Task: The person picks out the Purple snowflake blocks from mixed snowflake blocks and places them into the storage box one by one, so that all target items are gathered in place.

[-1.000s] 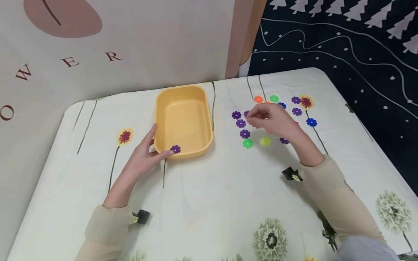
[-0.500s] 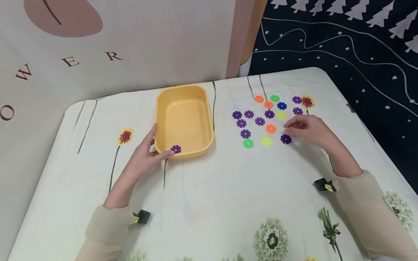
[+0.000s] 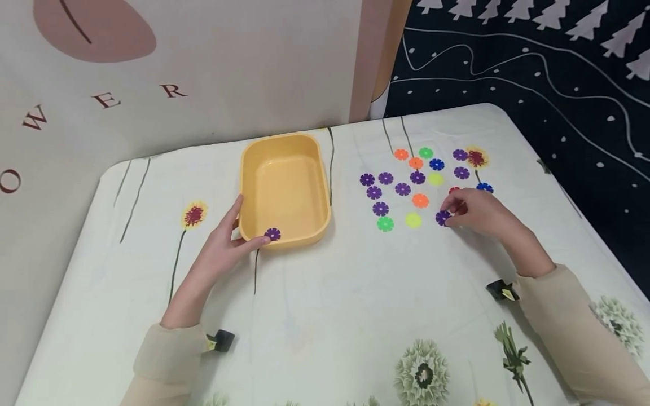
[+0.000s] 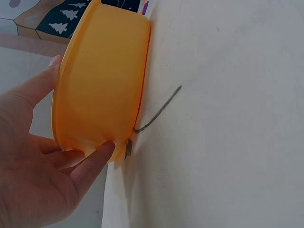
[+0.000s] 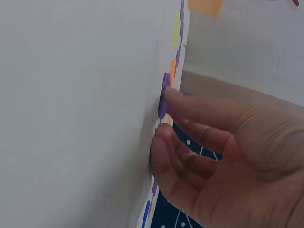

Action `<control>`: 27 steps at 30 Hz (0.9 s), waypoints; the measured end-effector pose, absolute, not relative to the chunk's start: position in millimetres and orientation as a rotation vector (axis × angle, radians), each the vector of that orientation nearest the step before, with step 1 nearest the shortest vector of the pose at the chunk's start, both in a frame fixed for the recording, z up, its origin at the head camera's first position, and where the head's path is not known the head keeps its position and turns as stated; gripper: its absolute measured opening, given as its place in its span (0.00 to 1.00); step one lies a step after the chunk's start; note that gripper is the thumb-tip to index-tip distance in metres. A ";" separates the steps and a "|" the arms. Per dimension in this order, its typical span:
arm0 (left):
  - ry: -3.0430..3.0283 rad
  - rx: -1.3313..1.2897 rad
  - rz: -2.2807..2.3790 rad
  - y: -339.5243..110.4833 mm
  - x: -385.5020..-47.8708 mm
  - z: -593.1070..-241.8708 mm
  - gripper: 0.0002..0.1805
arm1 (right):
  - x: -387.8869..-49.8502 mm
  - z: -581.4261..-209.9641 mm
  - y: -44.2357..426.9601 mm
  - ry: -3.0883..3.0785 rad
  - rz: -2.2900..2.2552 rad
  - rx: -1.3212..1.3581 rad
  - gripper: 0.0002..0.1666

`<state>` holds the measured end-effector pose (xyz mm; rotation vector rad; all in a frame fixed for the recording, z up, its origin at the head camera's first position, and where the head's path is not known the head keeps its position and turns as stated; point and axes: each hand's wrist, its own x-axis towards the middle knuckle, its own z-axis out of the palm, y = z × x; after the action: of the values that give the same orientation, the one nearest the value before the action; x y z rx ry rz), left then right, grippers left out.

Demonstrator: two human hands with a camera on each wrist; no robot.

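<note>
The left hand [image 3: 218, 254] [image 4: 42, 152] holds the near-left corner of a yellow box [image 3: 286, 192] [image 4: 102, 71], its thumb along the near rim and its other fingers against the outer wall. Beside that thumb tip, at the near end of the box, lies a purple notched disc [image 3: 272, 234]. To the right, thumb and curled fingers of the right hand [image 3: 479, 211] [image 5: 213, 147] are at the edges of another purple disc [image 3: 442, 218] [image 5: 164, 99], which lies at table level. The thumb touches this disc in the right wrist view.
Several discs lie left of and beyond the right hand: purple [image 3: 381, 208], green [image 3: 385, 224], yellow [image 3: 413, 220], orange [image 3: 420, 201] and blue [image 3: 437, 164]. A flower-printed cloth [image 3: 325, 316] covers the table. Pale and dark printed hangings [image 3: 508, 56] stand behind.
The right hand has moved right from the purple discs on the left of the group, then slightly down to the purple disc at its near right. The left hand and box stay put.
</note>
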<state>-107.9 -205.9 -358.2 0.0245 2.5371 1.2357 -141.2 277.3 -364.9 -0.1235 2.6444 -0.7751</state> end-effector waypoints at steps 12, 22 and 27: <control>2.540 0.027 1.237 -206.7 -107.5 -359.5 0.60 | -141.2 -354.4 257.9 2.614 -0.902 -0.175 0.07; 2.526 0.008 1.240 -206.5 -107.3 -359.0 0.60 | -150.7 -335.8 210.0 2.571 -0.998 -0.314 0.07; 2.527 0.009 1.240 -206.5 -107.3 -358.3 0.60 | -157.4 -328.0 185.7 2.547 -1.035 -0.384 0.07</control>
<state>-107.3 -206.5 -358.3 0.0091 2.5269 1.2396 -157.4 185.7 -328.0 -0.3836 2.5469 -1.0347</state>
